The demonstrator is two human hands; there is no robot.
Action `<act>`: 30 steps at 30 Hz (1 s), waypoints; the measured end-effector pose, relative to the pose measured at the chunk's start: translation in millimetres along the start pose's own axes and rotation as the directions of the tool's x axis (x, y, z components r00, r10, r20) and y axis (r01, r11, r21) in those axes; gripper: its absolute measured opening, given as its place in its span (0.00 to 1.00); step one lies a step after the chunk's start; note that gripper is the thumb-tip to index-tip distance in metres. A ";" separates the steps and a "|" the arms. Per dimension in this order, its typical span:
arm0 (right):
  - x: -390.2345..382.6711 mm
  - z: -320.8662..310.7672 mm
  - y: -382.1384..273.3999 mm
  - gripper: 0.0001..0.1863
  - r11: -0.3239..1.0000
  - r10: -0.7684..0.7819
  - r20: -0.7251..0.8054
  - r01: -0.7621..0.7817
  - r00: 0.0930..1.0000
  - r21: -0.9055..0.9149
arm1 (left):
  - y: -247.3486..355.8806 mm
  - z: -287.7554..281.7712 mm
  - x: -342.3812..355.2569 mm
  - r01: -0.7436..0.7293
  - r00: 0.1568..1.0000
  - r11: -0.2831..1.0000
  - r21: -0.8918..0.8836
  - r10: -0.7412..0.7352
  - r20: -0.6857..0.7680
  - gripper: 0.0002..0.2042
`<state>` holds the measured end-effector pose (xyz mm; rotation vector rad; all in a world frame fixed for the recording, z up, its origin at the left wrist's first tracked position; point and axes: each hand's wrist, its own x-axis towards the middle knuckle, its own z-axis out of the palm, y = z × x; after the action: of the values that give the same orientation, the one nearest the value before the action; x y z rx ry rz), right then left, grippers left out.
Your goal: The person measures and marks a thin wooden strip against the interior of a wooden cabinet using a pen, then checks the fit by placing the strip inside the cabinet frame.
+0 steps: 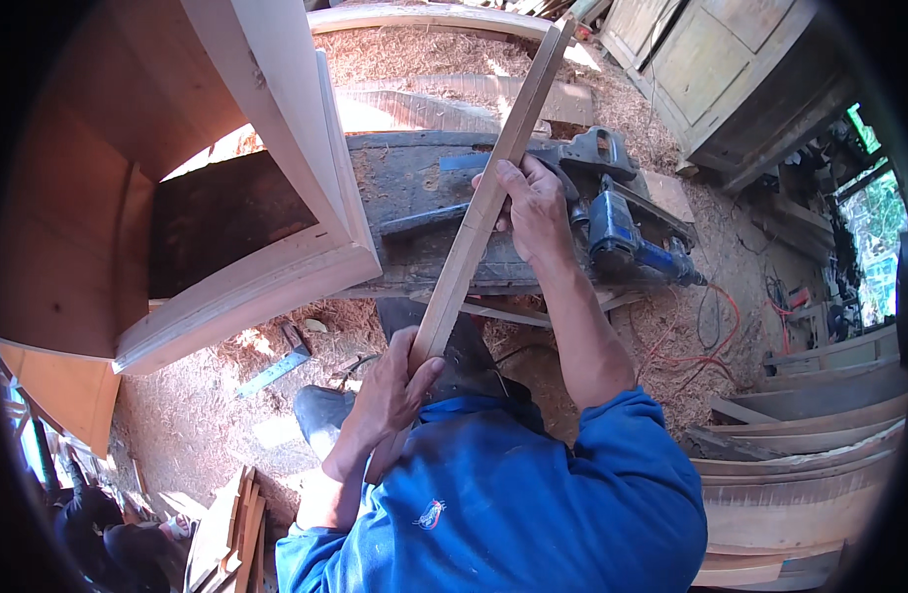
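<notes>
A long, narrow strip of wood [474,232] runs slantwise from my waist up toward the far right, above the dark workbench [414,158]. Near its lower end, my left hand [394,385] is closed around it. Higher up, my right hand [536,210] grips the same strip, thumb on top and fingers curled beneath. The strip's near end passes behind my left wrist against my blue shirt. Beside my right hand, a blue and black nail gun [622,232] lies on the bench, and a handsaw [597,150] rests just beyond it.
A wooden frame or cabinet carcass [246,282] stands on the bench's left. A metal square [276,371] lies on the shaving-strewn floor. An orange air hose [735,326] trails right. Boards [800,494] are stacked at lower right; a wooden cabinet [721,69] stands far right. Another person [98,524] is at lower left.
</notes>
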<state>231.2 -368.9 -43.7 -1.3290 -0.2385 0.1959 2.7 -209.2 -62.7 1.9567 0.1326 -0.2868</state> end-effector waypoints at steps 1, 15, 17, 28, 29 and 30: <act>1.7 3.4 1.2 0.13 1.000 -0.012 0.009 0.012 1.000 -0.015 | 1.6 4.4 7.8 -0.197 0.954 0.958 0.209 0.237 -0.184 0.21; 51.4 -2.0 -77.3 0.24 0.755 -0.003 0.024 0.017 1.000 -0.655 | 54.8 -10.6 133.2 -0.235 0.701 0.742 0.628 0.577 -0.420 0.29; 74.3 -57.6 -80.7 0.21 0.166 -0.203 0.422 0.456 0.884 -0.875 | 65.6 -10.0 147.2 -0.166 0.711 0.740 0.651 0.547 -0.441 0.27; 36.6 -50.1 -35.3 0.15 -0.107 0.318 0.715 0.773 0.622 -0.625 | 97.8 -30.8 185.0 -0.107 0.713 0.769 0.631 0.501 -0.490 0.26; 32.7 -53.5 -38.2 0.15 -0.108 0.318 0.718 0.776 0.619 -0.621 | 100.0 -33.0 186.9 -0.082 0.715 0.765 0.639 0.492 -0.497 0.25; 28.2 -54.5 -39.4 0.15 -0.093 0.362 0.724 0.795 0.588 -0.599 | 100.8 -34.7 189.5 -0.074 0.713 0.766 0.639 0.489 -0.503 0.25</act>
<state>273.9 -420.9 -15.7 -2.6645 -1.8235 0.2046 213.0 -224.6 -9.4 2.5816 0.1861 0.6845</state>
